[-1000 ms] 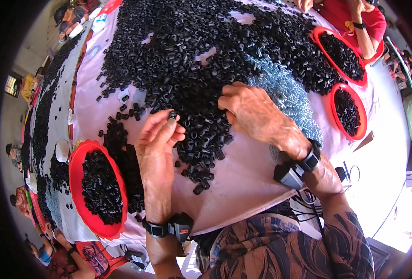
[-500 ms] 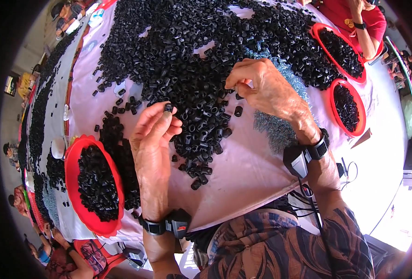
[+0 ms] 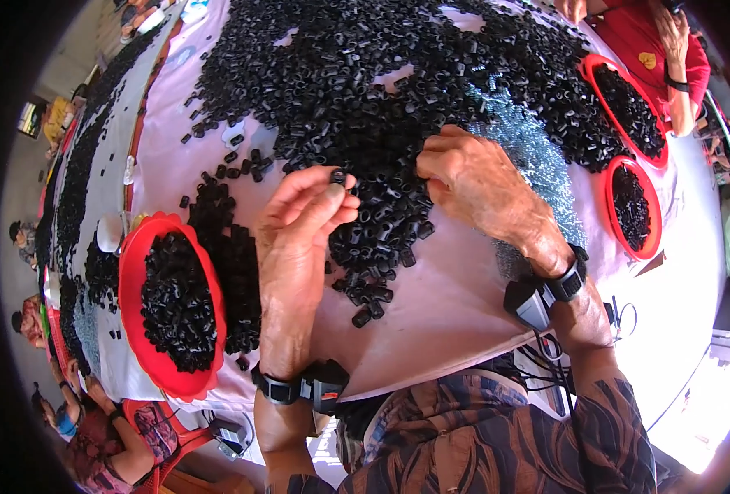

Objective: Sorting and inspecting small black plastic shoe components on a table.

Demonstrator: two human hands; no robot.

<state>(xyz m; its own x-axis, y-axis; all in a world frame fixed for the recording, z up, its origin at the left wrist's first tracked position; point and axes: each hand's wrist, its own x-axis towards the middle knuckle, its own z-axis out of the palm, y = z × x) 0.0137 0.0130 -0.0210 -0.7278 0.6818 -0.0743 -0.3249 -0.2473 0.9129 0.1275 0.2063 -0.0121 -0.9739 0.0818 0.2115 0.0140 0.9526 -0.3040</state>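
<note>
Between thumb and forefinger, my left hand (image 3: 299, 226) pinches a small black plastic cap-like piece (image 3: 338, 176) over the pink-covered table. My right hand (image 3: 482, 188) hovers to the right with its fingers curled together at the edge of the black heap; anything in its fingertips is hidden from me. Around and beyond both hands spreads a big heap of the same short, hollow black plastic pieces (image 3: 373, 255). Under and beside my right wrist lies a pile of tiny silvery metal parts (image 3: 538, 156), too small to name.
A scalloped red basin (image 3: 131, 317) full of black pieces stands left of my forearm. Two red bowls, a nearer one (image 3: 655, 216) and a farther one (image 3: 599, 64), hold more at right. A person in red (image 3: 669, 58) sits far right; others work along the left table.
My left hand has shifted right, toward my right hand, still pinching the black piece. The right hand has come down slightly, fingers drawn closer together. The whole view has shifted a little.
</note>
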